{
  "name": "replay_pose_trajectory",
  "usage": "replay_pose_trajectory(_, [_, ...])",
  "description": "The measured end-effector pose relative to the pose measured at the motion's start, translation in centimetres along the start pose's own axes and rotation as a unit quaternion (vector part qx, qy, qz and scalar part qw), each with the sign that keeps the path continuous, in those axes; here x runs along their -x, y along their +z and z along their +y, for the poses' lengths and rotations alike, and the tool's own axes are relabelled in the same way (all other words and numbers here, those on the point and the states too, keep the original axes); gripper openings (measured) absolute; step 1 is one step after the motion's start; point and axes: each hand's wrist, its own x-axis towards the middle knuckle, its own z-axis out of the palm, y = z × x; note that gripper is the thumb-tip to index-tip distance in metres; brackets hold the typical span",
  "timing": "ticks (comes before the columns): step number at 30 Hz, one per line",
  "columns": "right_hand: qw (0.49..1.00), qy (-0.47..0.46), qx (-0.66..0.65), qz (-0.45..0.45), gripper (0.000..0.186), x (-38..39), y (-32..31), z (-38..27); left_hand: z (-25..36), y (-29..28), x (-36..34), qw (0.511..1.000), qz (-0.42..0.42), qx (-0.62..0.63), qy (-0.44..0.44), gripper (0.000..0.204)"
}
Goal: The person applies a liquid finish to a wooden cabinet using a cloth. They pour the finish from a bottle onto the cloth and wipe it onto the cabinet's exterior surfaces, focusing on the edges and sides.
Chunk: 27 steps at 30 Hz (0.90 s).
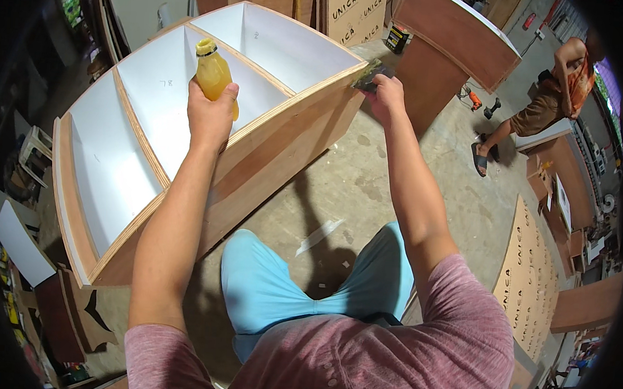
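Two hands closed, left (211, 113) gripping upright yellow bottle (212, 72), right (385, 93) gripping scraper (369, 75).

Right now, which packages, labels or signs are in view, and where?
Yellow plastic bottle: gripped in left hand, over the white-lined wooden cabinet.
Printed plywood sheets: leaning at top centre, tan, dark lettering.
Printed curved tan board: lower right, dark lettering.
Small yellow-black box: floor, top centre.

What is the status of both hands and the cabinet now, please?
Left hand holds yellow bottle upright over cabinet. Right hand presses dark scraper on cabinet's corner edge. Nothing between the hands.
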Motion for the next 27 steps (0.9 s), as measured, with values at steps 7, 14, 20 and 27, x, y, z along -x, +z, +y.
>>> replay_pose_trajectory(7, [0.997,0.019,0.050,0.060,0.024,-1.9,-1.2,3.0,0.0,0.4,0.0,1.000,-0.005,0.009,-0.006,0.048])
replay_pose_trajectory(14, [0.998,-0.046,0.036,0.005,0.016,-1.3,-1.2,2.1,0.2,-0.1,0.1,0.999,-0.011,0.018,-0.024,0.051])
replay_pose_trajectory(20, [0.989,-0.085,0.116,0.030,0.019,-2.5,-1.7,2.3,-0.2,0.4,-0.1,0.999,-0.018,0.017,-0.025,0.052])
replay_pose_trajectory(27, [0.972,-0.119,0.197,0.038,0.018,-1.4,-0.5,1.3,-0.3,0.2,0.0,0.999,-0.014,0.027,-0.021,0.053])
